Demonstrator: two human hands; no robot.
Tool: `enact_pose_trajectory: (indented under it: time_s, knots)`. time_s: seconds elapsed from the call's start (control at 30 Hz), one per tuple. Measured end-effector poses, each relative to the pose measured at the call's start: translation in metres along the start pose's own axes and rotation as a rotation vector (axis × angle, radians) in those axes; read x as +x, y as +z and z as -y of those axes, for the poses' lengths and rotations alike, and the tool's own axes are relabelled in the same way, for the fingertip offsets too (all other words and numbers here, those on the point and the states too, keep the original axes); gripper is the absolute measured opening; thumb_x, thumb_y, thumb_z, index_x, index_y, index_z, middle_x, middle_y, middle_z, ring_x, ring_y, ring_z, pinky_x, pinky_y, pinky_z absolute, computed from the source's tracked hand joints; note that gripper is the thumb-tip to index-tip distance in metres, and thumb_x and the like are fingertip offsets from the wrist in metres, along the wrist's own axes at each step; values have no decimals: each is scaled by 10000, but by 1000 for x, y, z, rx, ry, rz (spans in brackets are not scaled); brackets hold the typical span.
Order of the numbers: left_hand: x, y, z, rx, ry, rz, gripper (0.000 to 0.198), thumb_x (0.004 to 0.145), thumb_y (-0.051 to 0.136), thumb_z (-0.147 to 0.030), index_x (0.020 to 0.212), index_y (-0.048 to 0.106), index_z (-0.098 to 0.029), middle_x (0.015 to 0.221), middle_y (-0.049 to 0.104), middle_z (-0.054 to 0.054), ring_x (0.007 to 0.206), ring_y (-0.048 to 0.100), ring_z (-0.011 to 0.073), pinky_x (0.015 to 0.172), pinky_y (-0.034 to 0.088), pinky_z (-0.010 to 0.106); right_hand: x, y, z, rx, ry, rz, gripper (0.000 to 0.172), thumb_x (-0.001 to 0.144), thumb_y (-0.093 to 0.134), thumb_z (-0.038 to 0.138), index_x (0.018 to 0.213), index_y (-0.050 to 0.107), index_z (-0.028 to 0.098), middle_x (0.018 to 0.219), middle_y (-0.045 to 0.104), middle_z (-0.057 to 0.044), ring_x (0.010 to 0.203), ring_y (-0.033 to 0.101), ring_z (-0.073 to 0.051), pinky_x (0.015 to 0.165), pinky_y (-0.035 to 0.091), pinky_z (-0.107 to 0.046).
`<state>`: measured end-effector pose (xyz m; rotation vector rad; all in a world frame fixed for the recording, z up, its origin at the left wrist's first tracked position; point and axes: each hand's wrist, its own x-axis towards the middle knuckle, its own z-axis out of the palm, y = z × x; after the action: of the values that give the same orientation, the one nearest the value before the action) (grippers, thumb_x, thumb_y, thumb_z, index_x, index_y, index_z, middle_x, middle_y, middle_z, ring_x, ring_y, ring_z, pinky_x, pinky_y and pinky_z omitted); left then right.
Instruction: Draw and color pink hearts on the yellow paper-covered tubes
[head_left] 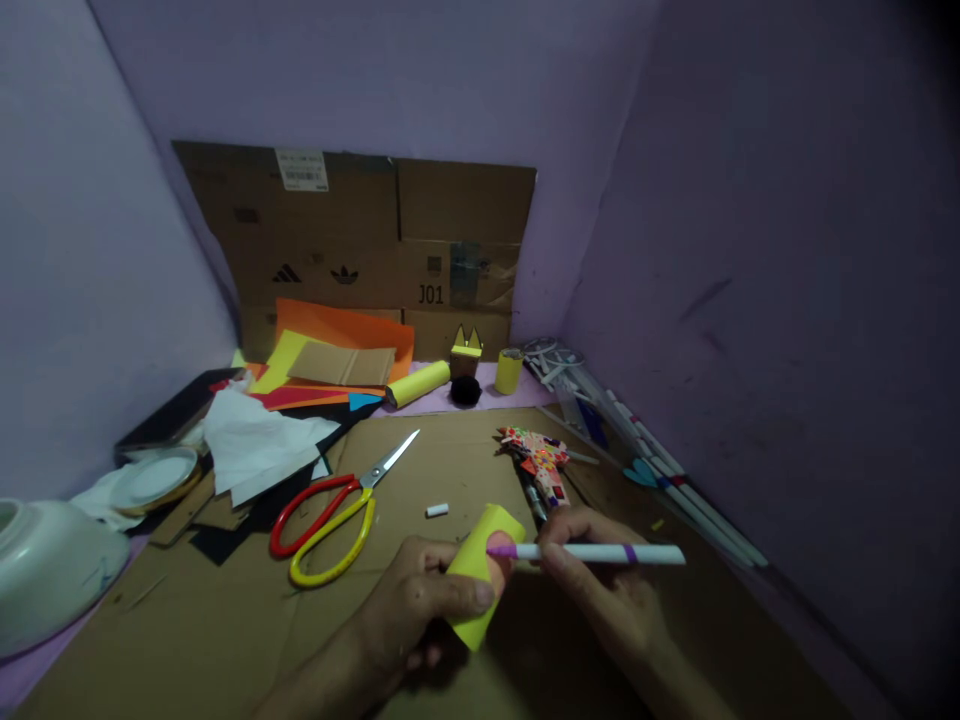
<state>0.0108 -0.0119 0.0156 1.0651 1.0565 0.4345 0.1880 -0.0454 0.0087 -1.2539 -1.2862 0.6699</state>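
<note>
My left hand (pixel 420 600) is wrapped round a short yellow paper tube (pixel 486 575), held just above the cardboard sheet (pixel 450 460). My right hand (pixel 600 585) pinches a white marker with a purple tip (pixel 600 552). The marker lies almost level, and its tip touches the tube's side near the top. Both hands are closed on what they hold.
Red-and-yellow scissors (pixel 330 510) and a small white cap (pixel 437 510) lie left of my hands. A patterned glue gun (pixel 540 460) sits behind them. More markers (pixel 675 480) line the right wall. Coloured paper (pixel 330 365), yellow tubes (pixel 418 383), tape (pixel 154 480) and a white bowl (pixel 45 570) crowd the left and back.
</note>
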Motion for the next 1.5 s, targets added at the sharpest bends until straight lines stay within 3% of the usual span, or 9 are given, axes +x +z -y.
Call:
enact_pose_trajectory:
  time_s: [0.2,0.47,0.6,0.8,1.0,1.27,1.5]
  knots:
    - [0,1,-1,-34,24,22,291,535,624,-405,590,584,-122,383,443,-32,260,293,32,255,141,155,-1,-4,-4,19,37,84,249,732,622,399,596,596,192,504,503,24,483,437,-130,475,282,-239]
    - [0,0,1,-32,19,13,276,550,624,-392,609,590,-124,383,446,-38,264,295,32,257,142,152,0,-1,-2,0,-3,24,231,731,624,378,592,599,196,515,533,15,495,466,-140,489,320,-246]
    - [0,0,1,-40,36,35,280,561,629,-397,606,582,-125,380,442,-37,264,297,32,259,145,155,-1,-2,-6,44,22,63,266,735,625,416,598,595,190,503,506,16,482,438,-134,465,295,-239]
    - [1,0,3,-52,45,26,278,554,628,-392,591,576,-121,390,445,-29,266,295,28,257,138,152,0,0,-4,44,58,-13,234,736,623,393,609,595,198,510,519,24,479,430,-128,473,297,-234]
    - [0,0,2,-72,45,33,290,553,643,-394,612,597,-113,397,455,-31,266,292,25,264,138,156,0,-2,-4,52,38,59,261,740,620,413,603,595,192,503,506,23,476,436,-131,464,291,-237]
    - [2,-3,5,-104,57,62,318,581,649,-417,609,596,-105,386,451,-28,270,306,29,260,143,152,0,0,0,35,20,51,241,730,628,390,594,607,192,506,540,16,485,467,-135,472,319,-237]
    - [5,-6,10,-157,79,103,392,600,681,-476,653,603,-96,499,591,40,278,345,21,252,159,136,-2,-2,-3,35,16,104,240,733,624,384,594,612,187,491,522,21,472,447,-126,458,284,-232]
